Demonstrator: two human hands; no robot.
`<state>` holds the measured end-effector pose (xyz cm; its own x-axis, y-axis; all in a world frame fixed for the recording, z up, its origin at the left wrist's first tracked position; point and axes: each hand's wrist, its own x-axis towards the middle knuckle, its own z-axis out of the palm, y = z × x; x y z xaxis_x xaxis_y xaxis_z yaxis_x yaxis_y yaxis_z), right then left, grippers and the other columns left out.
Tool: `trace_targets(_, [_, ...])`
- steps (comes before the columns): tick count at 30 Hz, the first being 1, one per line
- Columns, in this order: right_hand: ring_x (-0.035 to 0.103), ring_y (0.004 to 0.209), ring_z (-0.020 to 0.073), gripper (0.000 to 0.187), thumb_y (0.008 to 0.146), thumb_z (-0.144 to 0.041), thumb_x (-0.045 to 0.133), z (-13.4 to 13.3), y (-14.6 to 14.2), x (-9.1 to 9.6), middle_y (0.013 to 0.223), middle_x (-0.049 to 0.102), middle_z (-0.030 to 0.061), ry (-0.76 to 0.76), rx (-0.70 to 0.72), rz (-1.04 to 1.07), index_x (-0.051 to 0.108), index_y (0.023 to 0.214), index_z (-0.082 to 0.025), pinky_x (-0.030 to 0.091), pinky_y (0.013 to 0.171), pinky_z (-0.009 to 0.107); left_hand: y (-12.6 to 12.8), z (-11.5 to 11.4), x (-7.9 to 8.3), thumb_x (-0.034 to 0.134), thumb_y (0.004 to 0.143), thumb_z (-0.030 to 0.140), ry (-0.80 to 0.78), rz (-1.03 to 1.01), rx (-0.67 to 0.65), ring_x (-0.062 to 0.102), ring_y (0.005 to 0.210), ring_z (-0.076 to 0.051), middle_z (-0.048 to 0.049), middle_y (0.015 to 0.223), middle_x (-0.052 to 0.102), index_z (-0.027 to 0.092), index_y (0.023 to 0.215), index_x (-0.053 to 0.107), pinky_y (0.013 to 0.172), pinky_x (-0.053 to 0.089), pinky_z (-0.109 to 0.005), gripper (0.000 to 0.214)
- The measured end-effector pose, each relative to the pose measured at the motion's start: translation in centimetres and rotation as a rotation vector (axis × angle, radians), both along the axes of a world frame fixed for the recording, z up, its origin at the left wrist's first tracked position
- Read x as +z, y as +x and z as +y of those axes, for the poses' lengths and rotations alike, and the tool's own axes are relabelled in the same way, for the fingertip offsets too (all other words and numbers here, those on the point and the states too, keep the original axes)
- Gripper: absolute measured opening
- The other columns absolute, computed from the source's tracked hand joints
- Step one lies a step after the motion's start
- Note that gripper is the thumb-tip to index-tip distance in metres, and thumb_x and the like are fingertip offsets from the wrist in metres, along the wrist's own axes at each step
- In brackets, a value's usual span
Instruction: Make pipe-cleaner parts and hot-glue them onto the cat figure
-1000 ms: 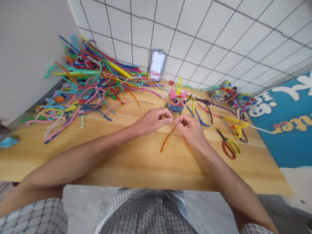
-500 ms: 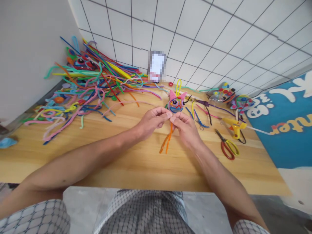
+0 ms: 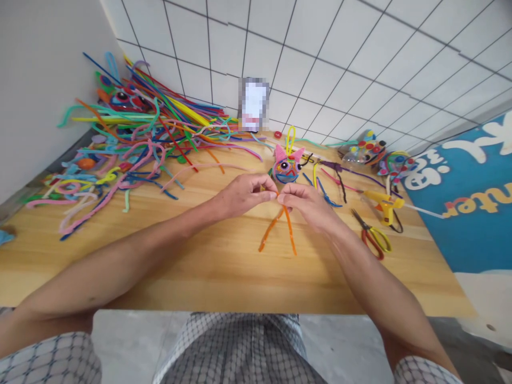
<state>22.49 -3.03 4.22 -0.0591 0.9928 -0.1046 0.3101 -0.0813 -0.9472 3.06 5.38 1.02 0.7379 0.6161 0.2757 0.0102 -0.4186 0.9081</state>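
Between my fingertips is an orange pipe cleaner point(image 3: 290, 230), its two loose ends hanging apart below the hands. My left hand point(image 3: 250, 195) pinches it from the left. From the other side my right hand point(image 3: 303, 201) pinches it too, thumb and finger nearly touching the left ones. The fingers hide the upper part of the pipe cleaner. Just beyond the hands sits a colourful craft figure point(image 3: 286, 169) with pink pointed ears, googly eyes and a yellow loop on top.
A heap of pipe cleaners point(image 3: 180, 114) covers the back left. A phone point(image 3: 254, 104) leans on the tiled wall. Scissors point(image 3: 374, 237) and a yellow glue gun point(image 3: 384, 205) lie to the right. Two more decorated figures point(image 3: 366, 149) point(image 3: 396, 165) stand at the back right.
My hands have come slightly toward me, apart from the craft figure. The orange pipe cleaner's hanging ends have spread wider. The view has shifted a little.
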Motion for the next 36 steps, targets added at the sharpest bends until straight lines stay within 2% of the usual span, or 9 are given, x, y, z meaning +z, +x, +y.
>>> trace_targets(4, [0.044,0.06,0.0121,0.019,0.075,-0.039,0.067,0.3,0.3,0.3,0.06,0.052,-0.0054,-0.035,0.031,-0.058,0.062,0.067,-0.021,0.033,0.063,0.03,-0.2,0.1,0.3,0.067,0.091,0.029,0.052,0.072,0.011,0.041,0.057,-0.009,0.0061,0.065,0.053,0.016,0.088,0.069,0.057,0.031,-0.024,0.013])
trace_targets(9, [0.045,0.061,0.0123,0.016,0.076,-0.036,0.063,0.6,0.8,0.6,0.061,0.053,-0.0054,-0.105,0.162,-0.235,0.063,0.069,-0.021,0.031,0.061,0.029,-0.5,0.1,0.4,0.066,0.09,0.02,0.203,0.151,-0.071,0.05,0.059,-0.009,0.0045,0.067,0.061,0.016,0.087,0.072,0.061,0.036,-0.023,0.008])
trace_targets(14, [0.049,0.064,0.0127,0.014,0.077,-0.033,0.062,0.8,0.7,1.2,0.065,0.058,-0.0043,-0.133,0.247,-0.358,0.065,0.071,-0.02,0.033,0.063,0.029,-0.6,0.1,0.0,0.061,0.091,0.012,0.329,0.137,-0.146,0.06,0.07,-0.011,-0.0003,0.079,0.071,0.017,0.085,0.073,0.069,0.04,-0.024,0.014])
trace_targets(17, [0.047,0.061,0.0123,0.02,0.08,-0.037,0.065,0.8,0.8,1.3,0.062,0.055,-0.0047,-0.127,0.215,-0.25,0.062,0.068,-0.021,0.032,0.062,0.03,-0.5,0.0,0.0,0.063,0.093,0.02,0.198,0.072,-0.104,0.054,0.064,-0.011,0.0018,0.072,0.066,0.017,0.084,0.072,0.064,0.038,-0.024,0.014])
trace_targets(24, [0.044,0.061,0.012,0.035,0.076,-0.05,0.083,0.3,0.3,-0.1,0.063,0.054,-0.0046,-0.027,0.004,0.195,0.064,0.069,-0.022,0.036,0.063,0.029,0.4,-1.4,0.0,0.077,0.083,0.044,-0.353,-0.161,0.064,0.04,0.058,-0.009,0.0049,0.065,0.054,0.017,0.084,0.07,0.056,0.03,-0.024,0.028])
trace_targets(28, [0.046,0.062,0.0119,0.043,0.071,-0.055,0.09,0.0,-0.5,-1.7,0.064,0.055,-0.0041,-0.049,-0.077,0.367,0.062,0.068,-0.022,0.036,0.061,0.027,1.5,-2.6,-1.1,0.086,0.074,0.051,-0.685,-0.293,0.08,0.032,0.052,-0.007,0.007,0.064,0.051,0.018,0.085,0.066,0.052,0.025,-0.024,0.04])
trace_targets(30, [0.045,0.06,0.0116,0.043,0.071,-0.054,0.09,0.0,-0.6,-2.5,0.062,0.055,-0.0043,-0.051,-0.092,0.419,0.062,0.067,-0.022,0.035,0.06,0.027,1.7,-2.6,-1.5,0.086,0.073,0.055,-0.782,-0.305,0.052,0.031,0.05,-0.006,0.0075,0.062,0.049,0.019,0.084,0.063,0.051,0.025,-0.023,0.044])
trace_targets(33, [0.045,0.058,0.0113,0.039,0.074,-0.051,0.087,0.0,-0.2,-3.2,0.06,0.056,-0.0041,-0.083,-0.067,0.437,0.062,0.066,-0.021,0.033,0.06,0.027,1.3,-1.6,-1.2,0.085,0.075,0.055,-0.725,-0.217,-0.026,0.035,0.05,-0.007,0.0069,0.063,0.049,0.019,0.087,0.064,0.05,0.027,-0.023,0.043])
trace_targets(36, [0.045,0.057,0.0109,0.034,0.073,-0.047,0.085,-0.1,0.3,-3.3,0.06,0.056,-0.0045,-0.131,-0.026,0.416,0.064,0.066,-0.021,0.032,0.059,0.027,0.4,-0.2,-0.3,0.081,0.081,0.045,-0.429,-0.066,-0.068,0.042,0.057,-0.009,0.0052,0.067,0.053,0.018,0.094,0.071,0.054,0.031,-0.023,0.032])
